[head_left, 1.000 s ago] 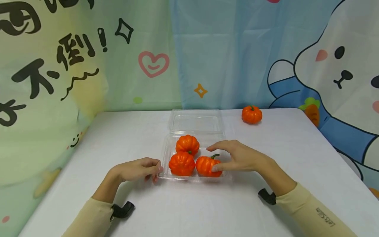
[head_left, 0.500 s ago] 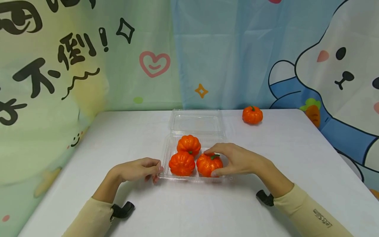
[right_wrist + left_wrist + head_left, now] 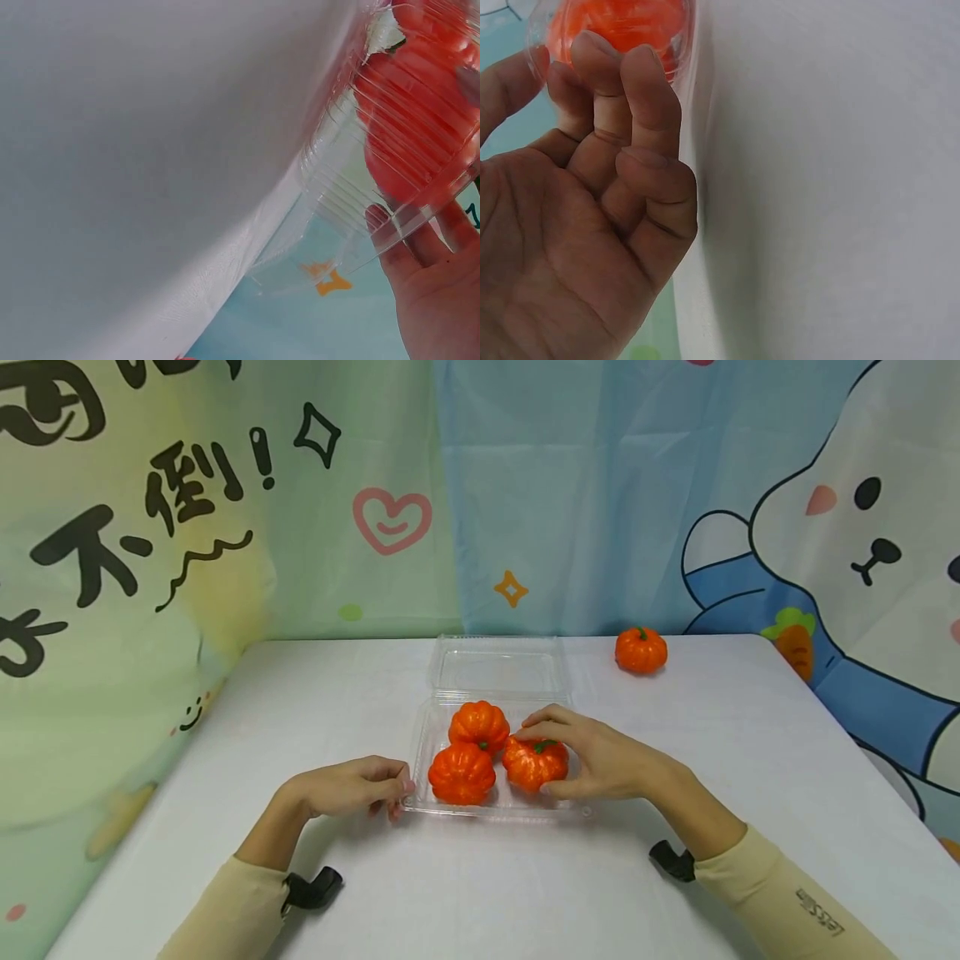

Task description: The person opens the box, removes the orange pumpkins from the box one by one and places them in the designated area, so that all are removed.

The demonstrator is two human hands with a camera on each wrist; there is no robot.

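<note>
An open clear plastic clamshell box (image 3: 491, 812) lies on the white table in the head view, with three small orange pumpkins inside. My left hand (image 3: 352, 787) pinches its front left corner between thumb and fingertips. At the right of the box, my right hand (image 3: 611, 758) grips the right pumpkin (image 3: 535, 767), its thumb at the near side and fingers curled over the far side. The front left pumpkin (image 3: 461, 774) and the back pumpkin (image 3: 478, 725) sit close together. In the right wrist view, the right hand's fingers (image 3: 424, 244) show through the box wall.
Another orange pumpkin (image 3: 641, 651) stands on the table near the back edge, right of the raised lid (image 3: 498, 666). A printed cloth backdrop (image 3: 562, 502) hangs behind the white table (image 3: 480, 893).
My right hand has closed round the right pumpkin and shifted it slightly back and to the right, its stem turning. The left hand has stayed at the box corner.
</note>
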